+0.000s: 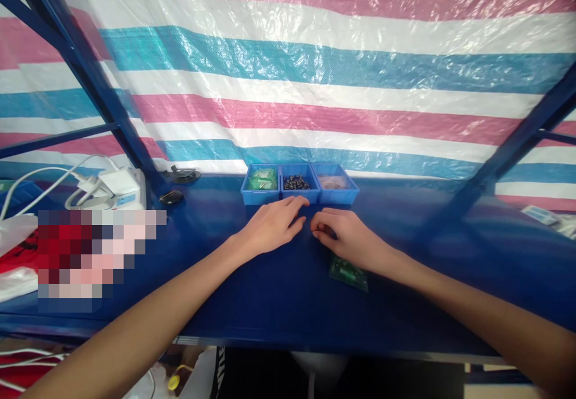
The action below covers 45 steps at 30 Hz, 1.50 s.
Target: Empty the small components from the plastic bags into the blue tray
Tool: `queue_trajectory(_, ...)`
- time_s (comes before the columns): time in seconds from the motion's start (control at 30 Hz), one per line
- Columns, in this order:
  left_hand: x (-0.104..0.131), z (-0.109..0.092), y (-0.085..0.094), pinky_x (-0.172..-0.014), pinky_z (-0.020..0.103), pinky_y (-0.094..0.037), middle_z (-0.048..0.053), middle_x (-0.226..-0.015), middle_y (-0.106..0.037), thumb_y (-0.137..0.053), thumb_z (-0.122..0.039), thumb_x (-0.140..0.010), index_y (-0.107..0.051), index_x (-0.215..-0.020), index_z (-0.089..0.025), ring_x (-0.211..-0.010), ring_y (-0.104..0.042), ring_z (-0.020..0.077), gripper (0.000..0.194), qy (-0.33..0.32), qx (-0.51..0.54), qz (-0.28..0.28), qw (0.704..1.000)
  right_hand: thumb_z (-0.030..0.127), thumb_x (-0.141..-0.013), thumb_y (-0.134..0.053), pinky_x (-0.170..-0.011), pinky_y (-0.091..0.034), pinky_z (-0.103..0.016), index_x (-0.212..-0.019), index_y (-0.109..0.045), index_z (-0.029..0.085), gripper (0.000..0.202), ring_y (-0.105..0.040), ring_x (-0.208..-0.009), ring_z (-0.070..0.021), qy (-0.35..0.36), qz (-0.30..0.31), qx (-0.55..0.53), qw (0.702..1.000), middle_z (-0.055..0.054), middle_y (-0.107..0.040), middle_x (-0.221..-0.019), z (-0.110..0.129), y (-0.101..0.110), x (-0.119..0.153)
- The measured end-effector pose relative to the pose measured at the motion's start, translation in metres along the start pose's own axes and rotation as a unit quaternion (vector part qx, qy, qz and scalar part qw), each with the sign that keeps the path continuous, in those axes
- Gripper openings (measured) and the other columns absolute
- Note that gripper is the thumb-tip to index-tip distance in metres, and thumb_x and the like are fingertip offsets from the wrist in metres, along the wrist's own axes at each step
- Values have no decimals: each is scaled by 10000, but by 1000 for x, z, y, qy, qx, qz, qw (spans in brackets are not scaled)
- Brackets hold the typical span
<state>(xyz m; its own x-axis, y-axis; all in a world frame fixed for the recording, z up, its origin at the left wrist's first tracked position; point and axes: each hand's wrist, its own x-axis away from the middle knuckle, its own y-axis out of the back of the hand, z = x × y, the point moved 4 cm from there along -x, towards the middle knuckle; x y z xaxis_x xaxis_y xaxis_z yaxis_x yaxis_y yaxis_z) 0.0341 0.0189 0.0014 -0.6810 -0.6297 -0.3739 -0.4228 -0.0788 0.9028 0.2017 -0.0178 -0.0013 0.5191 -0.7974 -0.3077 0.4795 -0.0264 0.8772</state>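
Three blue bins stand side by side at the back of the blue table. Green packets lie in the left bin point(245, 195), small dark cylindrical parts in the middle bin point(300, 197), and pale clear packets in the right bin point(338, 197). My left hand point(274, 224) is just in front of the middle bin, fingers apart and holding nothing visible. To its right, my right hand point(344, 234) has its fingers curled and the thumb near the fingertips; whatever they might pinch is too small to see. A clear bag with green contents point(348, 273) lies partly under my right wrist.
On the left are a power strip point(137, 192) with white plugs and cables, a black mouse-like object point(171, 198), and red and white bags. Blue metal posts point(101, 93) flank the table before a striped sheet point(315, 69).
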Motion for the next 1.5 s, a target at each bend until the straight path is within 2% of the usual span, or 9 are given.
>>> queue_trajectory(0.3, -1, -4, 1, -665, 287, -461, 22, -1014, -627, -450, -308, -1024, -607, -1108, -226, -831, -645, 176, 196, -8, -28, 12, 1000, 109, -939, -549, -666, -416, -275, -889, -613, 197, 119, -578, -724, -149, 25, -61, -17, 998, -13, -642, -842, 2, 5, 1)
queue_trajectory(0.47, -1, -6, 1, -630, 271, -429, 11, -993, -609, -492, -329, -1009, -608, -1072, -226, -809, -632, 162, 168, -24, -33, 20, 999, 111, -919, -547, -598, -396, -247, -868, -584, 207, 115, -556, -658, -126, 9, -92, -56, 994, 14, -624, -790, 8, 10, 3)
queue_trajectory(0.57, -1, -6, 1, -619, 269, -416, 10, -996, -610, -494, -343, -1011, -606, -1072, -226, -796, -630, 157, 173, -28, -35, 17, 999, 102, -893, -550, -595, -407, -247, -945, -590, 204, 121, -546, -642, -125, -3, -117, -48, 992, 17, -602, -783, 8, 11, 4)
queue_trajectory(0.7, 0, -5, 1, -618, 265, -407, 7, -1024, -617, -492, -330, -1013, -598, -1089, -230, -777, -620, 146, 164, -31, -29, 5, 999, 104, -897, -530, -627, -437, -268, -1099, -637, 190, 244, -572, -673, -139, -11, -142, -31, 989, -11, -629, -840, 4, 13, 2)
queue_trajectory(0.87, 0, -7, -1, -609, 262, -392, -4, -1003, -617, -522, -348, -1009, -598, -1040, -221, -730, -596, 125, 152, -38, -19, -6, 999, 148, -902, -556, -634, -459, -282, -1027, -703, 196, 199, -630, -700, -156, -41, -139, -75, 987, -26, -711, -863, -1, 13, -1)
queue_trajectory(1.07, -1, -10, 0, -602, 256, -378, 0, -919, -611, -483, -408, -1035, -594, -950, -191, -718, -592, 127, 259, -44, -7, -12, 999, 205, -902, -629, -634, -478, -261, -973, -719, 220, 116, -678, -733, -153, -62, -124, -162, 977, 4, -771, -873, 1, 13, -1)
queue_trajectory(1.2, -1, -9, 3, -619, 256, -386, 0, -917, -613, -448, -405, -1054, -600, -982, -194, -750, -606, 135, 270, -47, -10, -21, 999, 265, -932, -630, -638, -480, -272, -990, -731, 223, 125, -685, -739, -162, -62, -120, -150, 979, -8, -784, -915, 1, 14, -1)
queue_trajectory(1.37, 0, -7, 5, -634, 255, -402, 5, -972, -643, -445, -441, -1054, -588, -1062, -201, -786, -625, 143, 279, -36, -3, -35, 999, 195, -971, -528, -669, -473, -295, -1044, -726, 232, 214, -686, -753, -173, -44, -106, -121, 986, -16, -779, -971, -2, 13, -1)
queue_trajectory(1.5, -1, -9, 7, -659, 252, -435, 13, -1023, -661, -443, -428, -1057, -577, -1095, -205, -824, -645, 150, 263, -38, 4, -50, 998, 190, -958, -549, -673, -465, -293, -971, -710, 217, 164, -678, -756, -179, -41, -114, -123, 985, -19, -762, -901, -5, 13, -3)
